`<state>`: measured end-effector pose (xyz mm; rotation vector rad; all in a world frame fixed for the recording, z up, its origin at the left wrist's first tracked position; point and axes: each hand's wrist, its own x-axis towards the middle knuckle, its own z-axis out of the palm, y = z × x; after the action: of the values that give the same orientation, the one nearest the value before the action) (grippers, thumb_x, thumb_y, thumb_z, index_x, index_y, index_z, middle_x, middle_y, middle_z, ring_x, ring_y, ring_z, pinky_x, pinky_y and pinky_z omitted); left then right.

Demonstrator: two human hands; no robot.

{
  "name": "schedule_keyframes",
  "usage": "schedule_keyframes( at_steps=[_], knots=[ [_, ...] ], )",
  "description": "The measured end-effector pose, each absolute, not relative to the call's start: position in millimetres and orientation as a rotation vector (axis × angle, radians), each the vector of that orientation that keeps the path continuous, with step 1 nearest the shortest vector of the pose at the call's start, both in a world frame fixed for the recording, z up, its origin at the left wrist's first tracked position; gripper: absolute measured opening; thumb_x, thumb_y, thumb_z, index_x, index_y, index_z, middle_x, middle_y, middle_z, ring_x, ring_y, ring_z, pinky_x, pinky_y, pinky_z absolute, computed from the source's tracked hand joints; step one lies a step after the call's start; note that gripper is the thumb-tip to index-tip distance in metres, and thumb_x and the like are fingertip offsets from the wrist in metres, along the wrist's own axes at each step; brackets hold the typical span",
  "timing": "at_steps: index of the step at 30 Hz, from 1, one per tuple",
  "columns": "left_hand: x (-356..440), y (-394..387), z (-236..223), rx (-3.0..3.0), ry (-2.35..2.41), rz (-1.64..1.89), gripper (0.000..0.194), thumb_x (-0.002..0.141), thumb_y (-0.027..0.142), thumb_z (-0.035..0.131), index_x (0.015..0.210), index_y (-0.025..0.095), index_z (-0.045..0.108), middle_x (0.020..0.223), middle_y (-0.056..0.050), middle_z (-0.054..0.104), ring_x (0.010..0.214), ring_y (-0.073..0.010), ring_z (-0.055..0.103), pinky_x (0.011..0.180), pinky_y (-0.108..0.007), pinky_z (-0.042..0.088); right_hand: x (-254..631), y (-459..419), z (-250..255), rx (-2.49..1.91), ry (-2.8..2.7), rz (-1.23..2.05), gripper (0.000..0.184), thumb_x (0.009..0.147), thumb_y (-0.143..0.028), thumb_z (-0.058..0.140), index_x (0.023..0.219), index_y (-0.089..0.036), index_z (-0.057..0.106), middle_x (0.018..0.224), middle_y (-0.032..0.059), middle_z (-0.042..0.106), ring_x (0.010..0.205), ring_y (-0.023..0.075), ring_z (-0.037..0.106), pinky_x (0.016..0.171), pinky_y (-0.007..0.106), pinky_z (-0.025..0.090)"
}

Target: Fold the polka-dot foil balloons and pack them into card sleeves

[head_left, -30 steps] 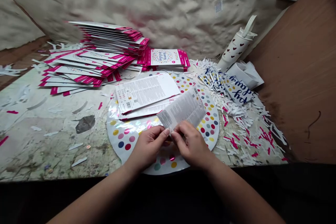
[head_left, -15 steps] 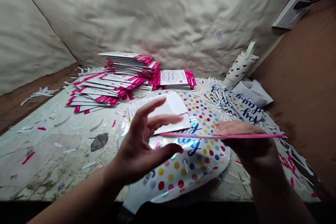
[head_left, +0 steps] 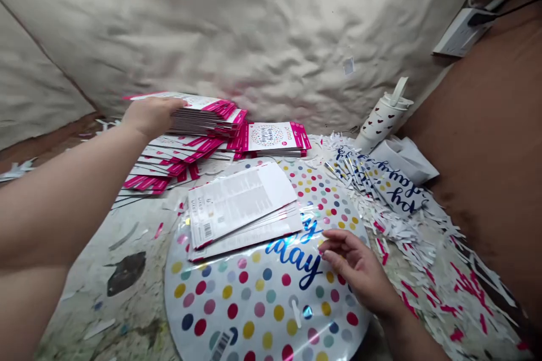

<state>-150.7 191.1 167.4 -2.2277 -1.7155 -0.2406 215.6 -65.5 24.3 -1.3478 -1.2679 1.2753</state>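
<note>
My left hand (head_left: 150,115) reaches to the back left, its fingers closed over a pink-and-white printed packet (head_left: 197,101) on top of the tall stack; its thumb is hidden. My right hand (head_left: 349,262) hovers above a round, shiny sheet (head_left: 249,310) with coloured dots and blue lettering, like a flat foil balloon. Its fingers are loosely bent, apart from the thumb, with nothing between them. Left of this hand, several white packets (head_left: 237,203) lie on the dotted sheet, text side up, slightly fanned.
More pink-and-white packets (head_left: 271,138) lie at the back. A fan of dotted, lettered pieces (head_left: 381,177), a white tumbler with hearts (head_left: 383,118) and white paper (head_left: 406,161) stand right. Shredded strips (head_left: 457,287) litter the right side. A power strip (head_left: 461,31) hangs on the wall.
My left hand has moved from the middle to the back-left stack. The thin pink-edged packet has left my right hand, which now sits lower and empty over the dotted sheet.
</note>
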Motion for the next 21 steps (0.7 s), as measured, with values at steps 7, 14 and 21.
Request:
schedule_keyframes(
  at_steps=[7, 14, 21],
  knots=[
    [-77, 147, 94, -2.607, -1.558, -0.094, 0.065, 0.087, 0.050, 0.035, 0.135, 0.006, 0.035, 0.143, -0.014, 0.032, 0.132, -0.0300, 0.024, 0.104, -0.048, 0.022, 253, -58, 22, -1.650, -1.539, 0.963, 0.024, 0.082, -0.035, 0.054, 0.098, -0.020, 0.064, 0.094, 0.0064, 0.066, 0.082, 0.0182, 0.062, 0.074, 0.033, 0.052],
    [-59, 69, 29, -2.864, -1.498, 0.231, 0.058, 0.089, 0.046, 0.033, 0.136, 0.012, 0.036, 0.143, -0.015, 0.031, 0.130, -0.0346, 0.028, 0.096, -0.050, 0.037, 374, 19, 36, -2.591, -1.539, 0.099, 0.056, 0.078, -0.036, 0.052, 0.129, -0.012, 0.046, 0.122, 0.0163, 0.056, 0.106, 0.0276, 0.055, 0.084, 0.036, 0.045],
    [-54, 33, 65, -2.860, -1.386, 0.023, 0.045, 0.085, 0.017, 0.034, 0.128, 0.011, 0.048, 0.125, -0.017, 0.054, 0.100, -0.0299, 0.061, 0.078, -0.043, 0.051, 382, 46, 40, -2.710, -1.615, 0.082, 0.039, 0.073, -0.018, 0.054, 0.110, -0.012, 0.062, 0.099, 0.0184, 0.066, 0.093, 0.0306, 0.061, 0.076, 0.037, 0.045]
  ],
)
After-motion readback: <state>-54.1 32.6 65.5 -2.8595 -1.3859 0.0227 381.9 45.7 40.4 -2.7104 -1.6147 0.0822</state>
